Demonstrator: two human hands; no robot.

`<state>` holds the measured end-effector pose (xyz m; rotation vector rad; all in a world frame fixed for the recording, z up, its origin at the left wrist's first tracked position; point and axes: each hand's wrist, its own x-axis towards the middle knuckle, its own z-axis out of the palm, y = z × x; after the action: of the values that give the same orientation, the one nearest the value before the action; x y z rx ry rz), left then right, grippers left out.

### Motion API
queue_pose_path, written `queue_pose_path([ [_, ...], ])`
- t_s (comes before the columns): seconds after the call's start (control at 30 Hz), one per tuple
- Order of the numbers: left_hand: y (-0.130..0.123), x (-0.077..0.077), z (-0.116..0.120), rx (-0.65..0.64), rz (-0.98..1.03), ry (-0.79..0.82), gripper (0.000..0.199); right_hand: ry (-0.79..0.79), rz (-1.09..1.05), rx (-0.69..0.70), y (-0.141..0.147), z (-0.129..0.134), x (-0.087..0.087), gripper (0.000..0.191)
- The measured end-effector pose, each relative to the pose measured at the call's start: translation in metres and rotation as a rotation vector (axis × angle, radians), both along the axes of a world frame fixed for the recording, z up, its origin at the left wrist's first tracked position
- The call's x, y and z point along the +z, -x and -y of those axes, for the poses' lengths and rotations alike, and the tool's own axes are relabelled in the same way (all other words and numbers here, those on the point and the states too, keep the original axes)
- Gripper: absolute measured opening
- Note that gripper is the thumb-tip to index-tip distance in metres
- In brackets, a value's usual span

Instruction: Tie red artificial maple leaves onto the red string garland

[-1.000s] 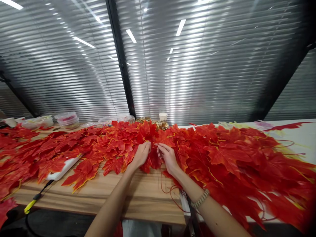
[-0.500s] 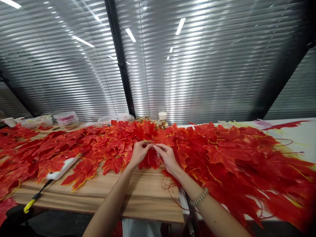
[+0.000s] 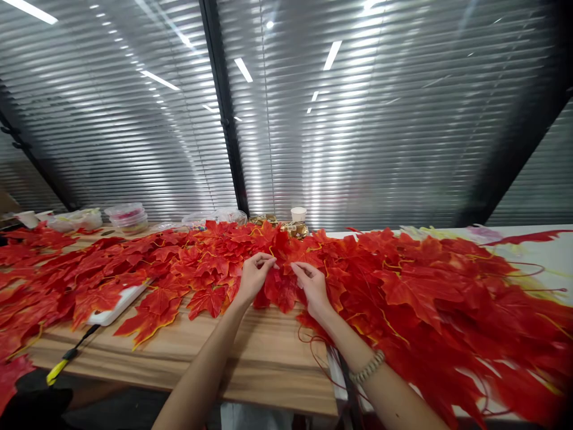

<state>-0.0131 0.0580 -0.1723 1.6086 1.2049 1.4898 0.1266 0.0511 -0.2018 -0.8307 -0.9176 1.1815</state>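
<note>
My left hand point(image 3: 255, 276) is in the middle of the view, thumb and forefinger pinched together. Whatever lies between its fingertips is too small to name. Facing it across a small gap, my right hand point(image 3: 312, 288) is pinched as well, its tips pointing left; what they hold, if anything, cannot be made out. Right between and below the two hands hangs a red artificial maple leaf point(image 3: 283, 291). A heap of red maple leaves point(image 3: 416, 286) with yellow stems surrounds both hands. Thin dark red cord point(image 3: 317, 339) loops below my right wrist, over the table edge.
A white power strip point(image 3: 119, 306) with a black and yellow cable lies on the wooden table point(image 3: 179, 358) at left. Along the back stand clear plastic tubs point(image 3: 128, 218), a white paper cup point(image 3: 298, 214) and gold wrappers point(image 3: 295, 229). Window blinds point(image 3: 304, 137) rise behind.
My hands have moved apart; their fingertips were together over the leaf and now have a gap between them. The whole view has shifted slightly.
</note>
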Motion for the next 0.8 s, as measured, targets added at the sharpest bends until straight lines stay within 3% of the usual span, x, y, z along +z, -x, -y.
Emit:
queue_pose_path([
  [0.27, -0.005, 0.000, 0.005, -0.140, 0.017, 0.105, 0.018, -0.196, 0.197, -0.027, 0.003, -0.001, -0.009, 0.023],
  [0.53, -0.005, -0.001, 0.004, -0.145, 0.028, 0.104, 0.017, -0.335, 0.423, -0.165, 0.000, -0.004, -0.013, 0.021],
  [0.8, -0.006, 0.000, 0.005, -0.160, -0.014, 0.092, 0.019, -0.343, 0.454, -0.168, -0.001, -0.002, -0.012, 0.021],
])
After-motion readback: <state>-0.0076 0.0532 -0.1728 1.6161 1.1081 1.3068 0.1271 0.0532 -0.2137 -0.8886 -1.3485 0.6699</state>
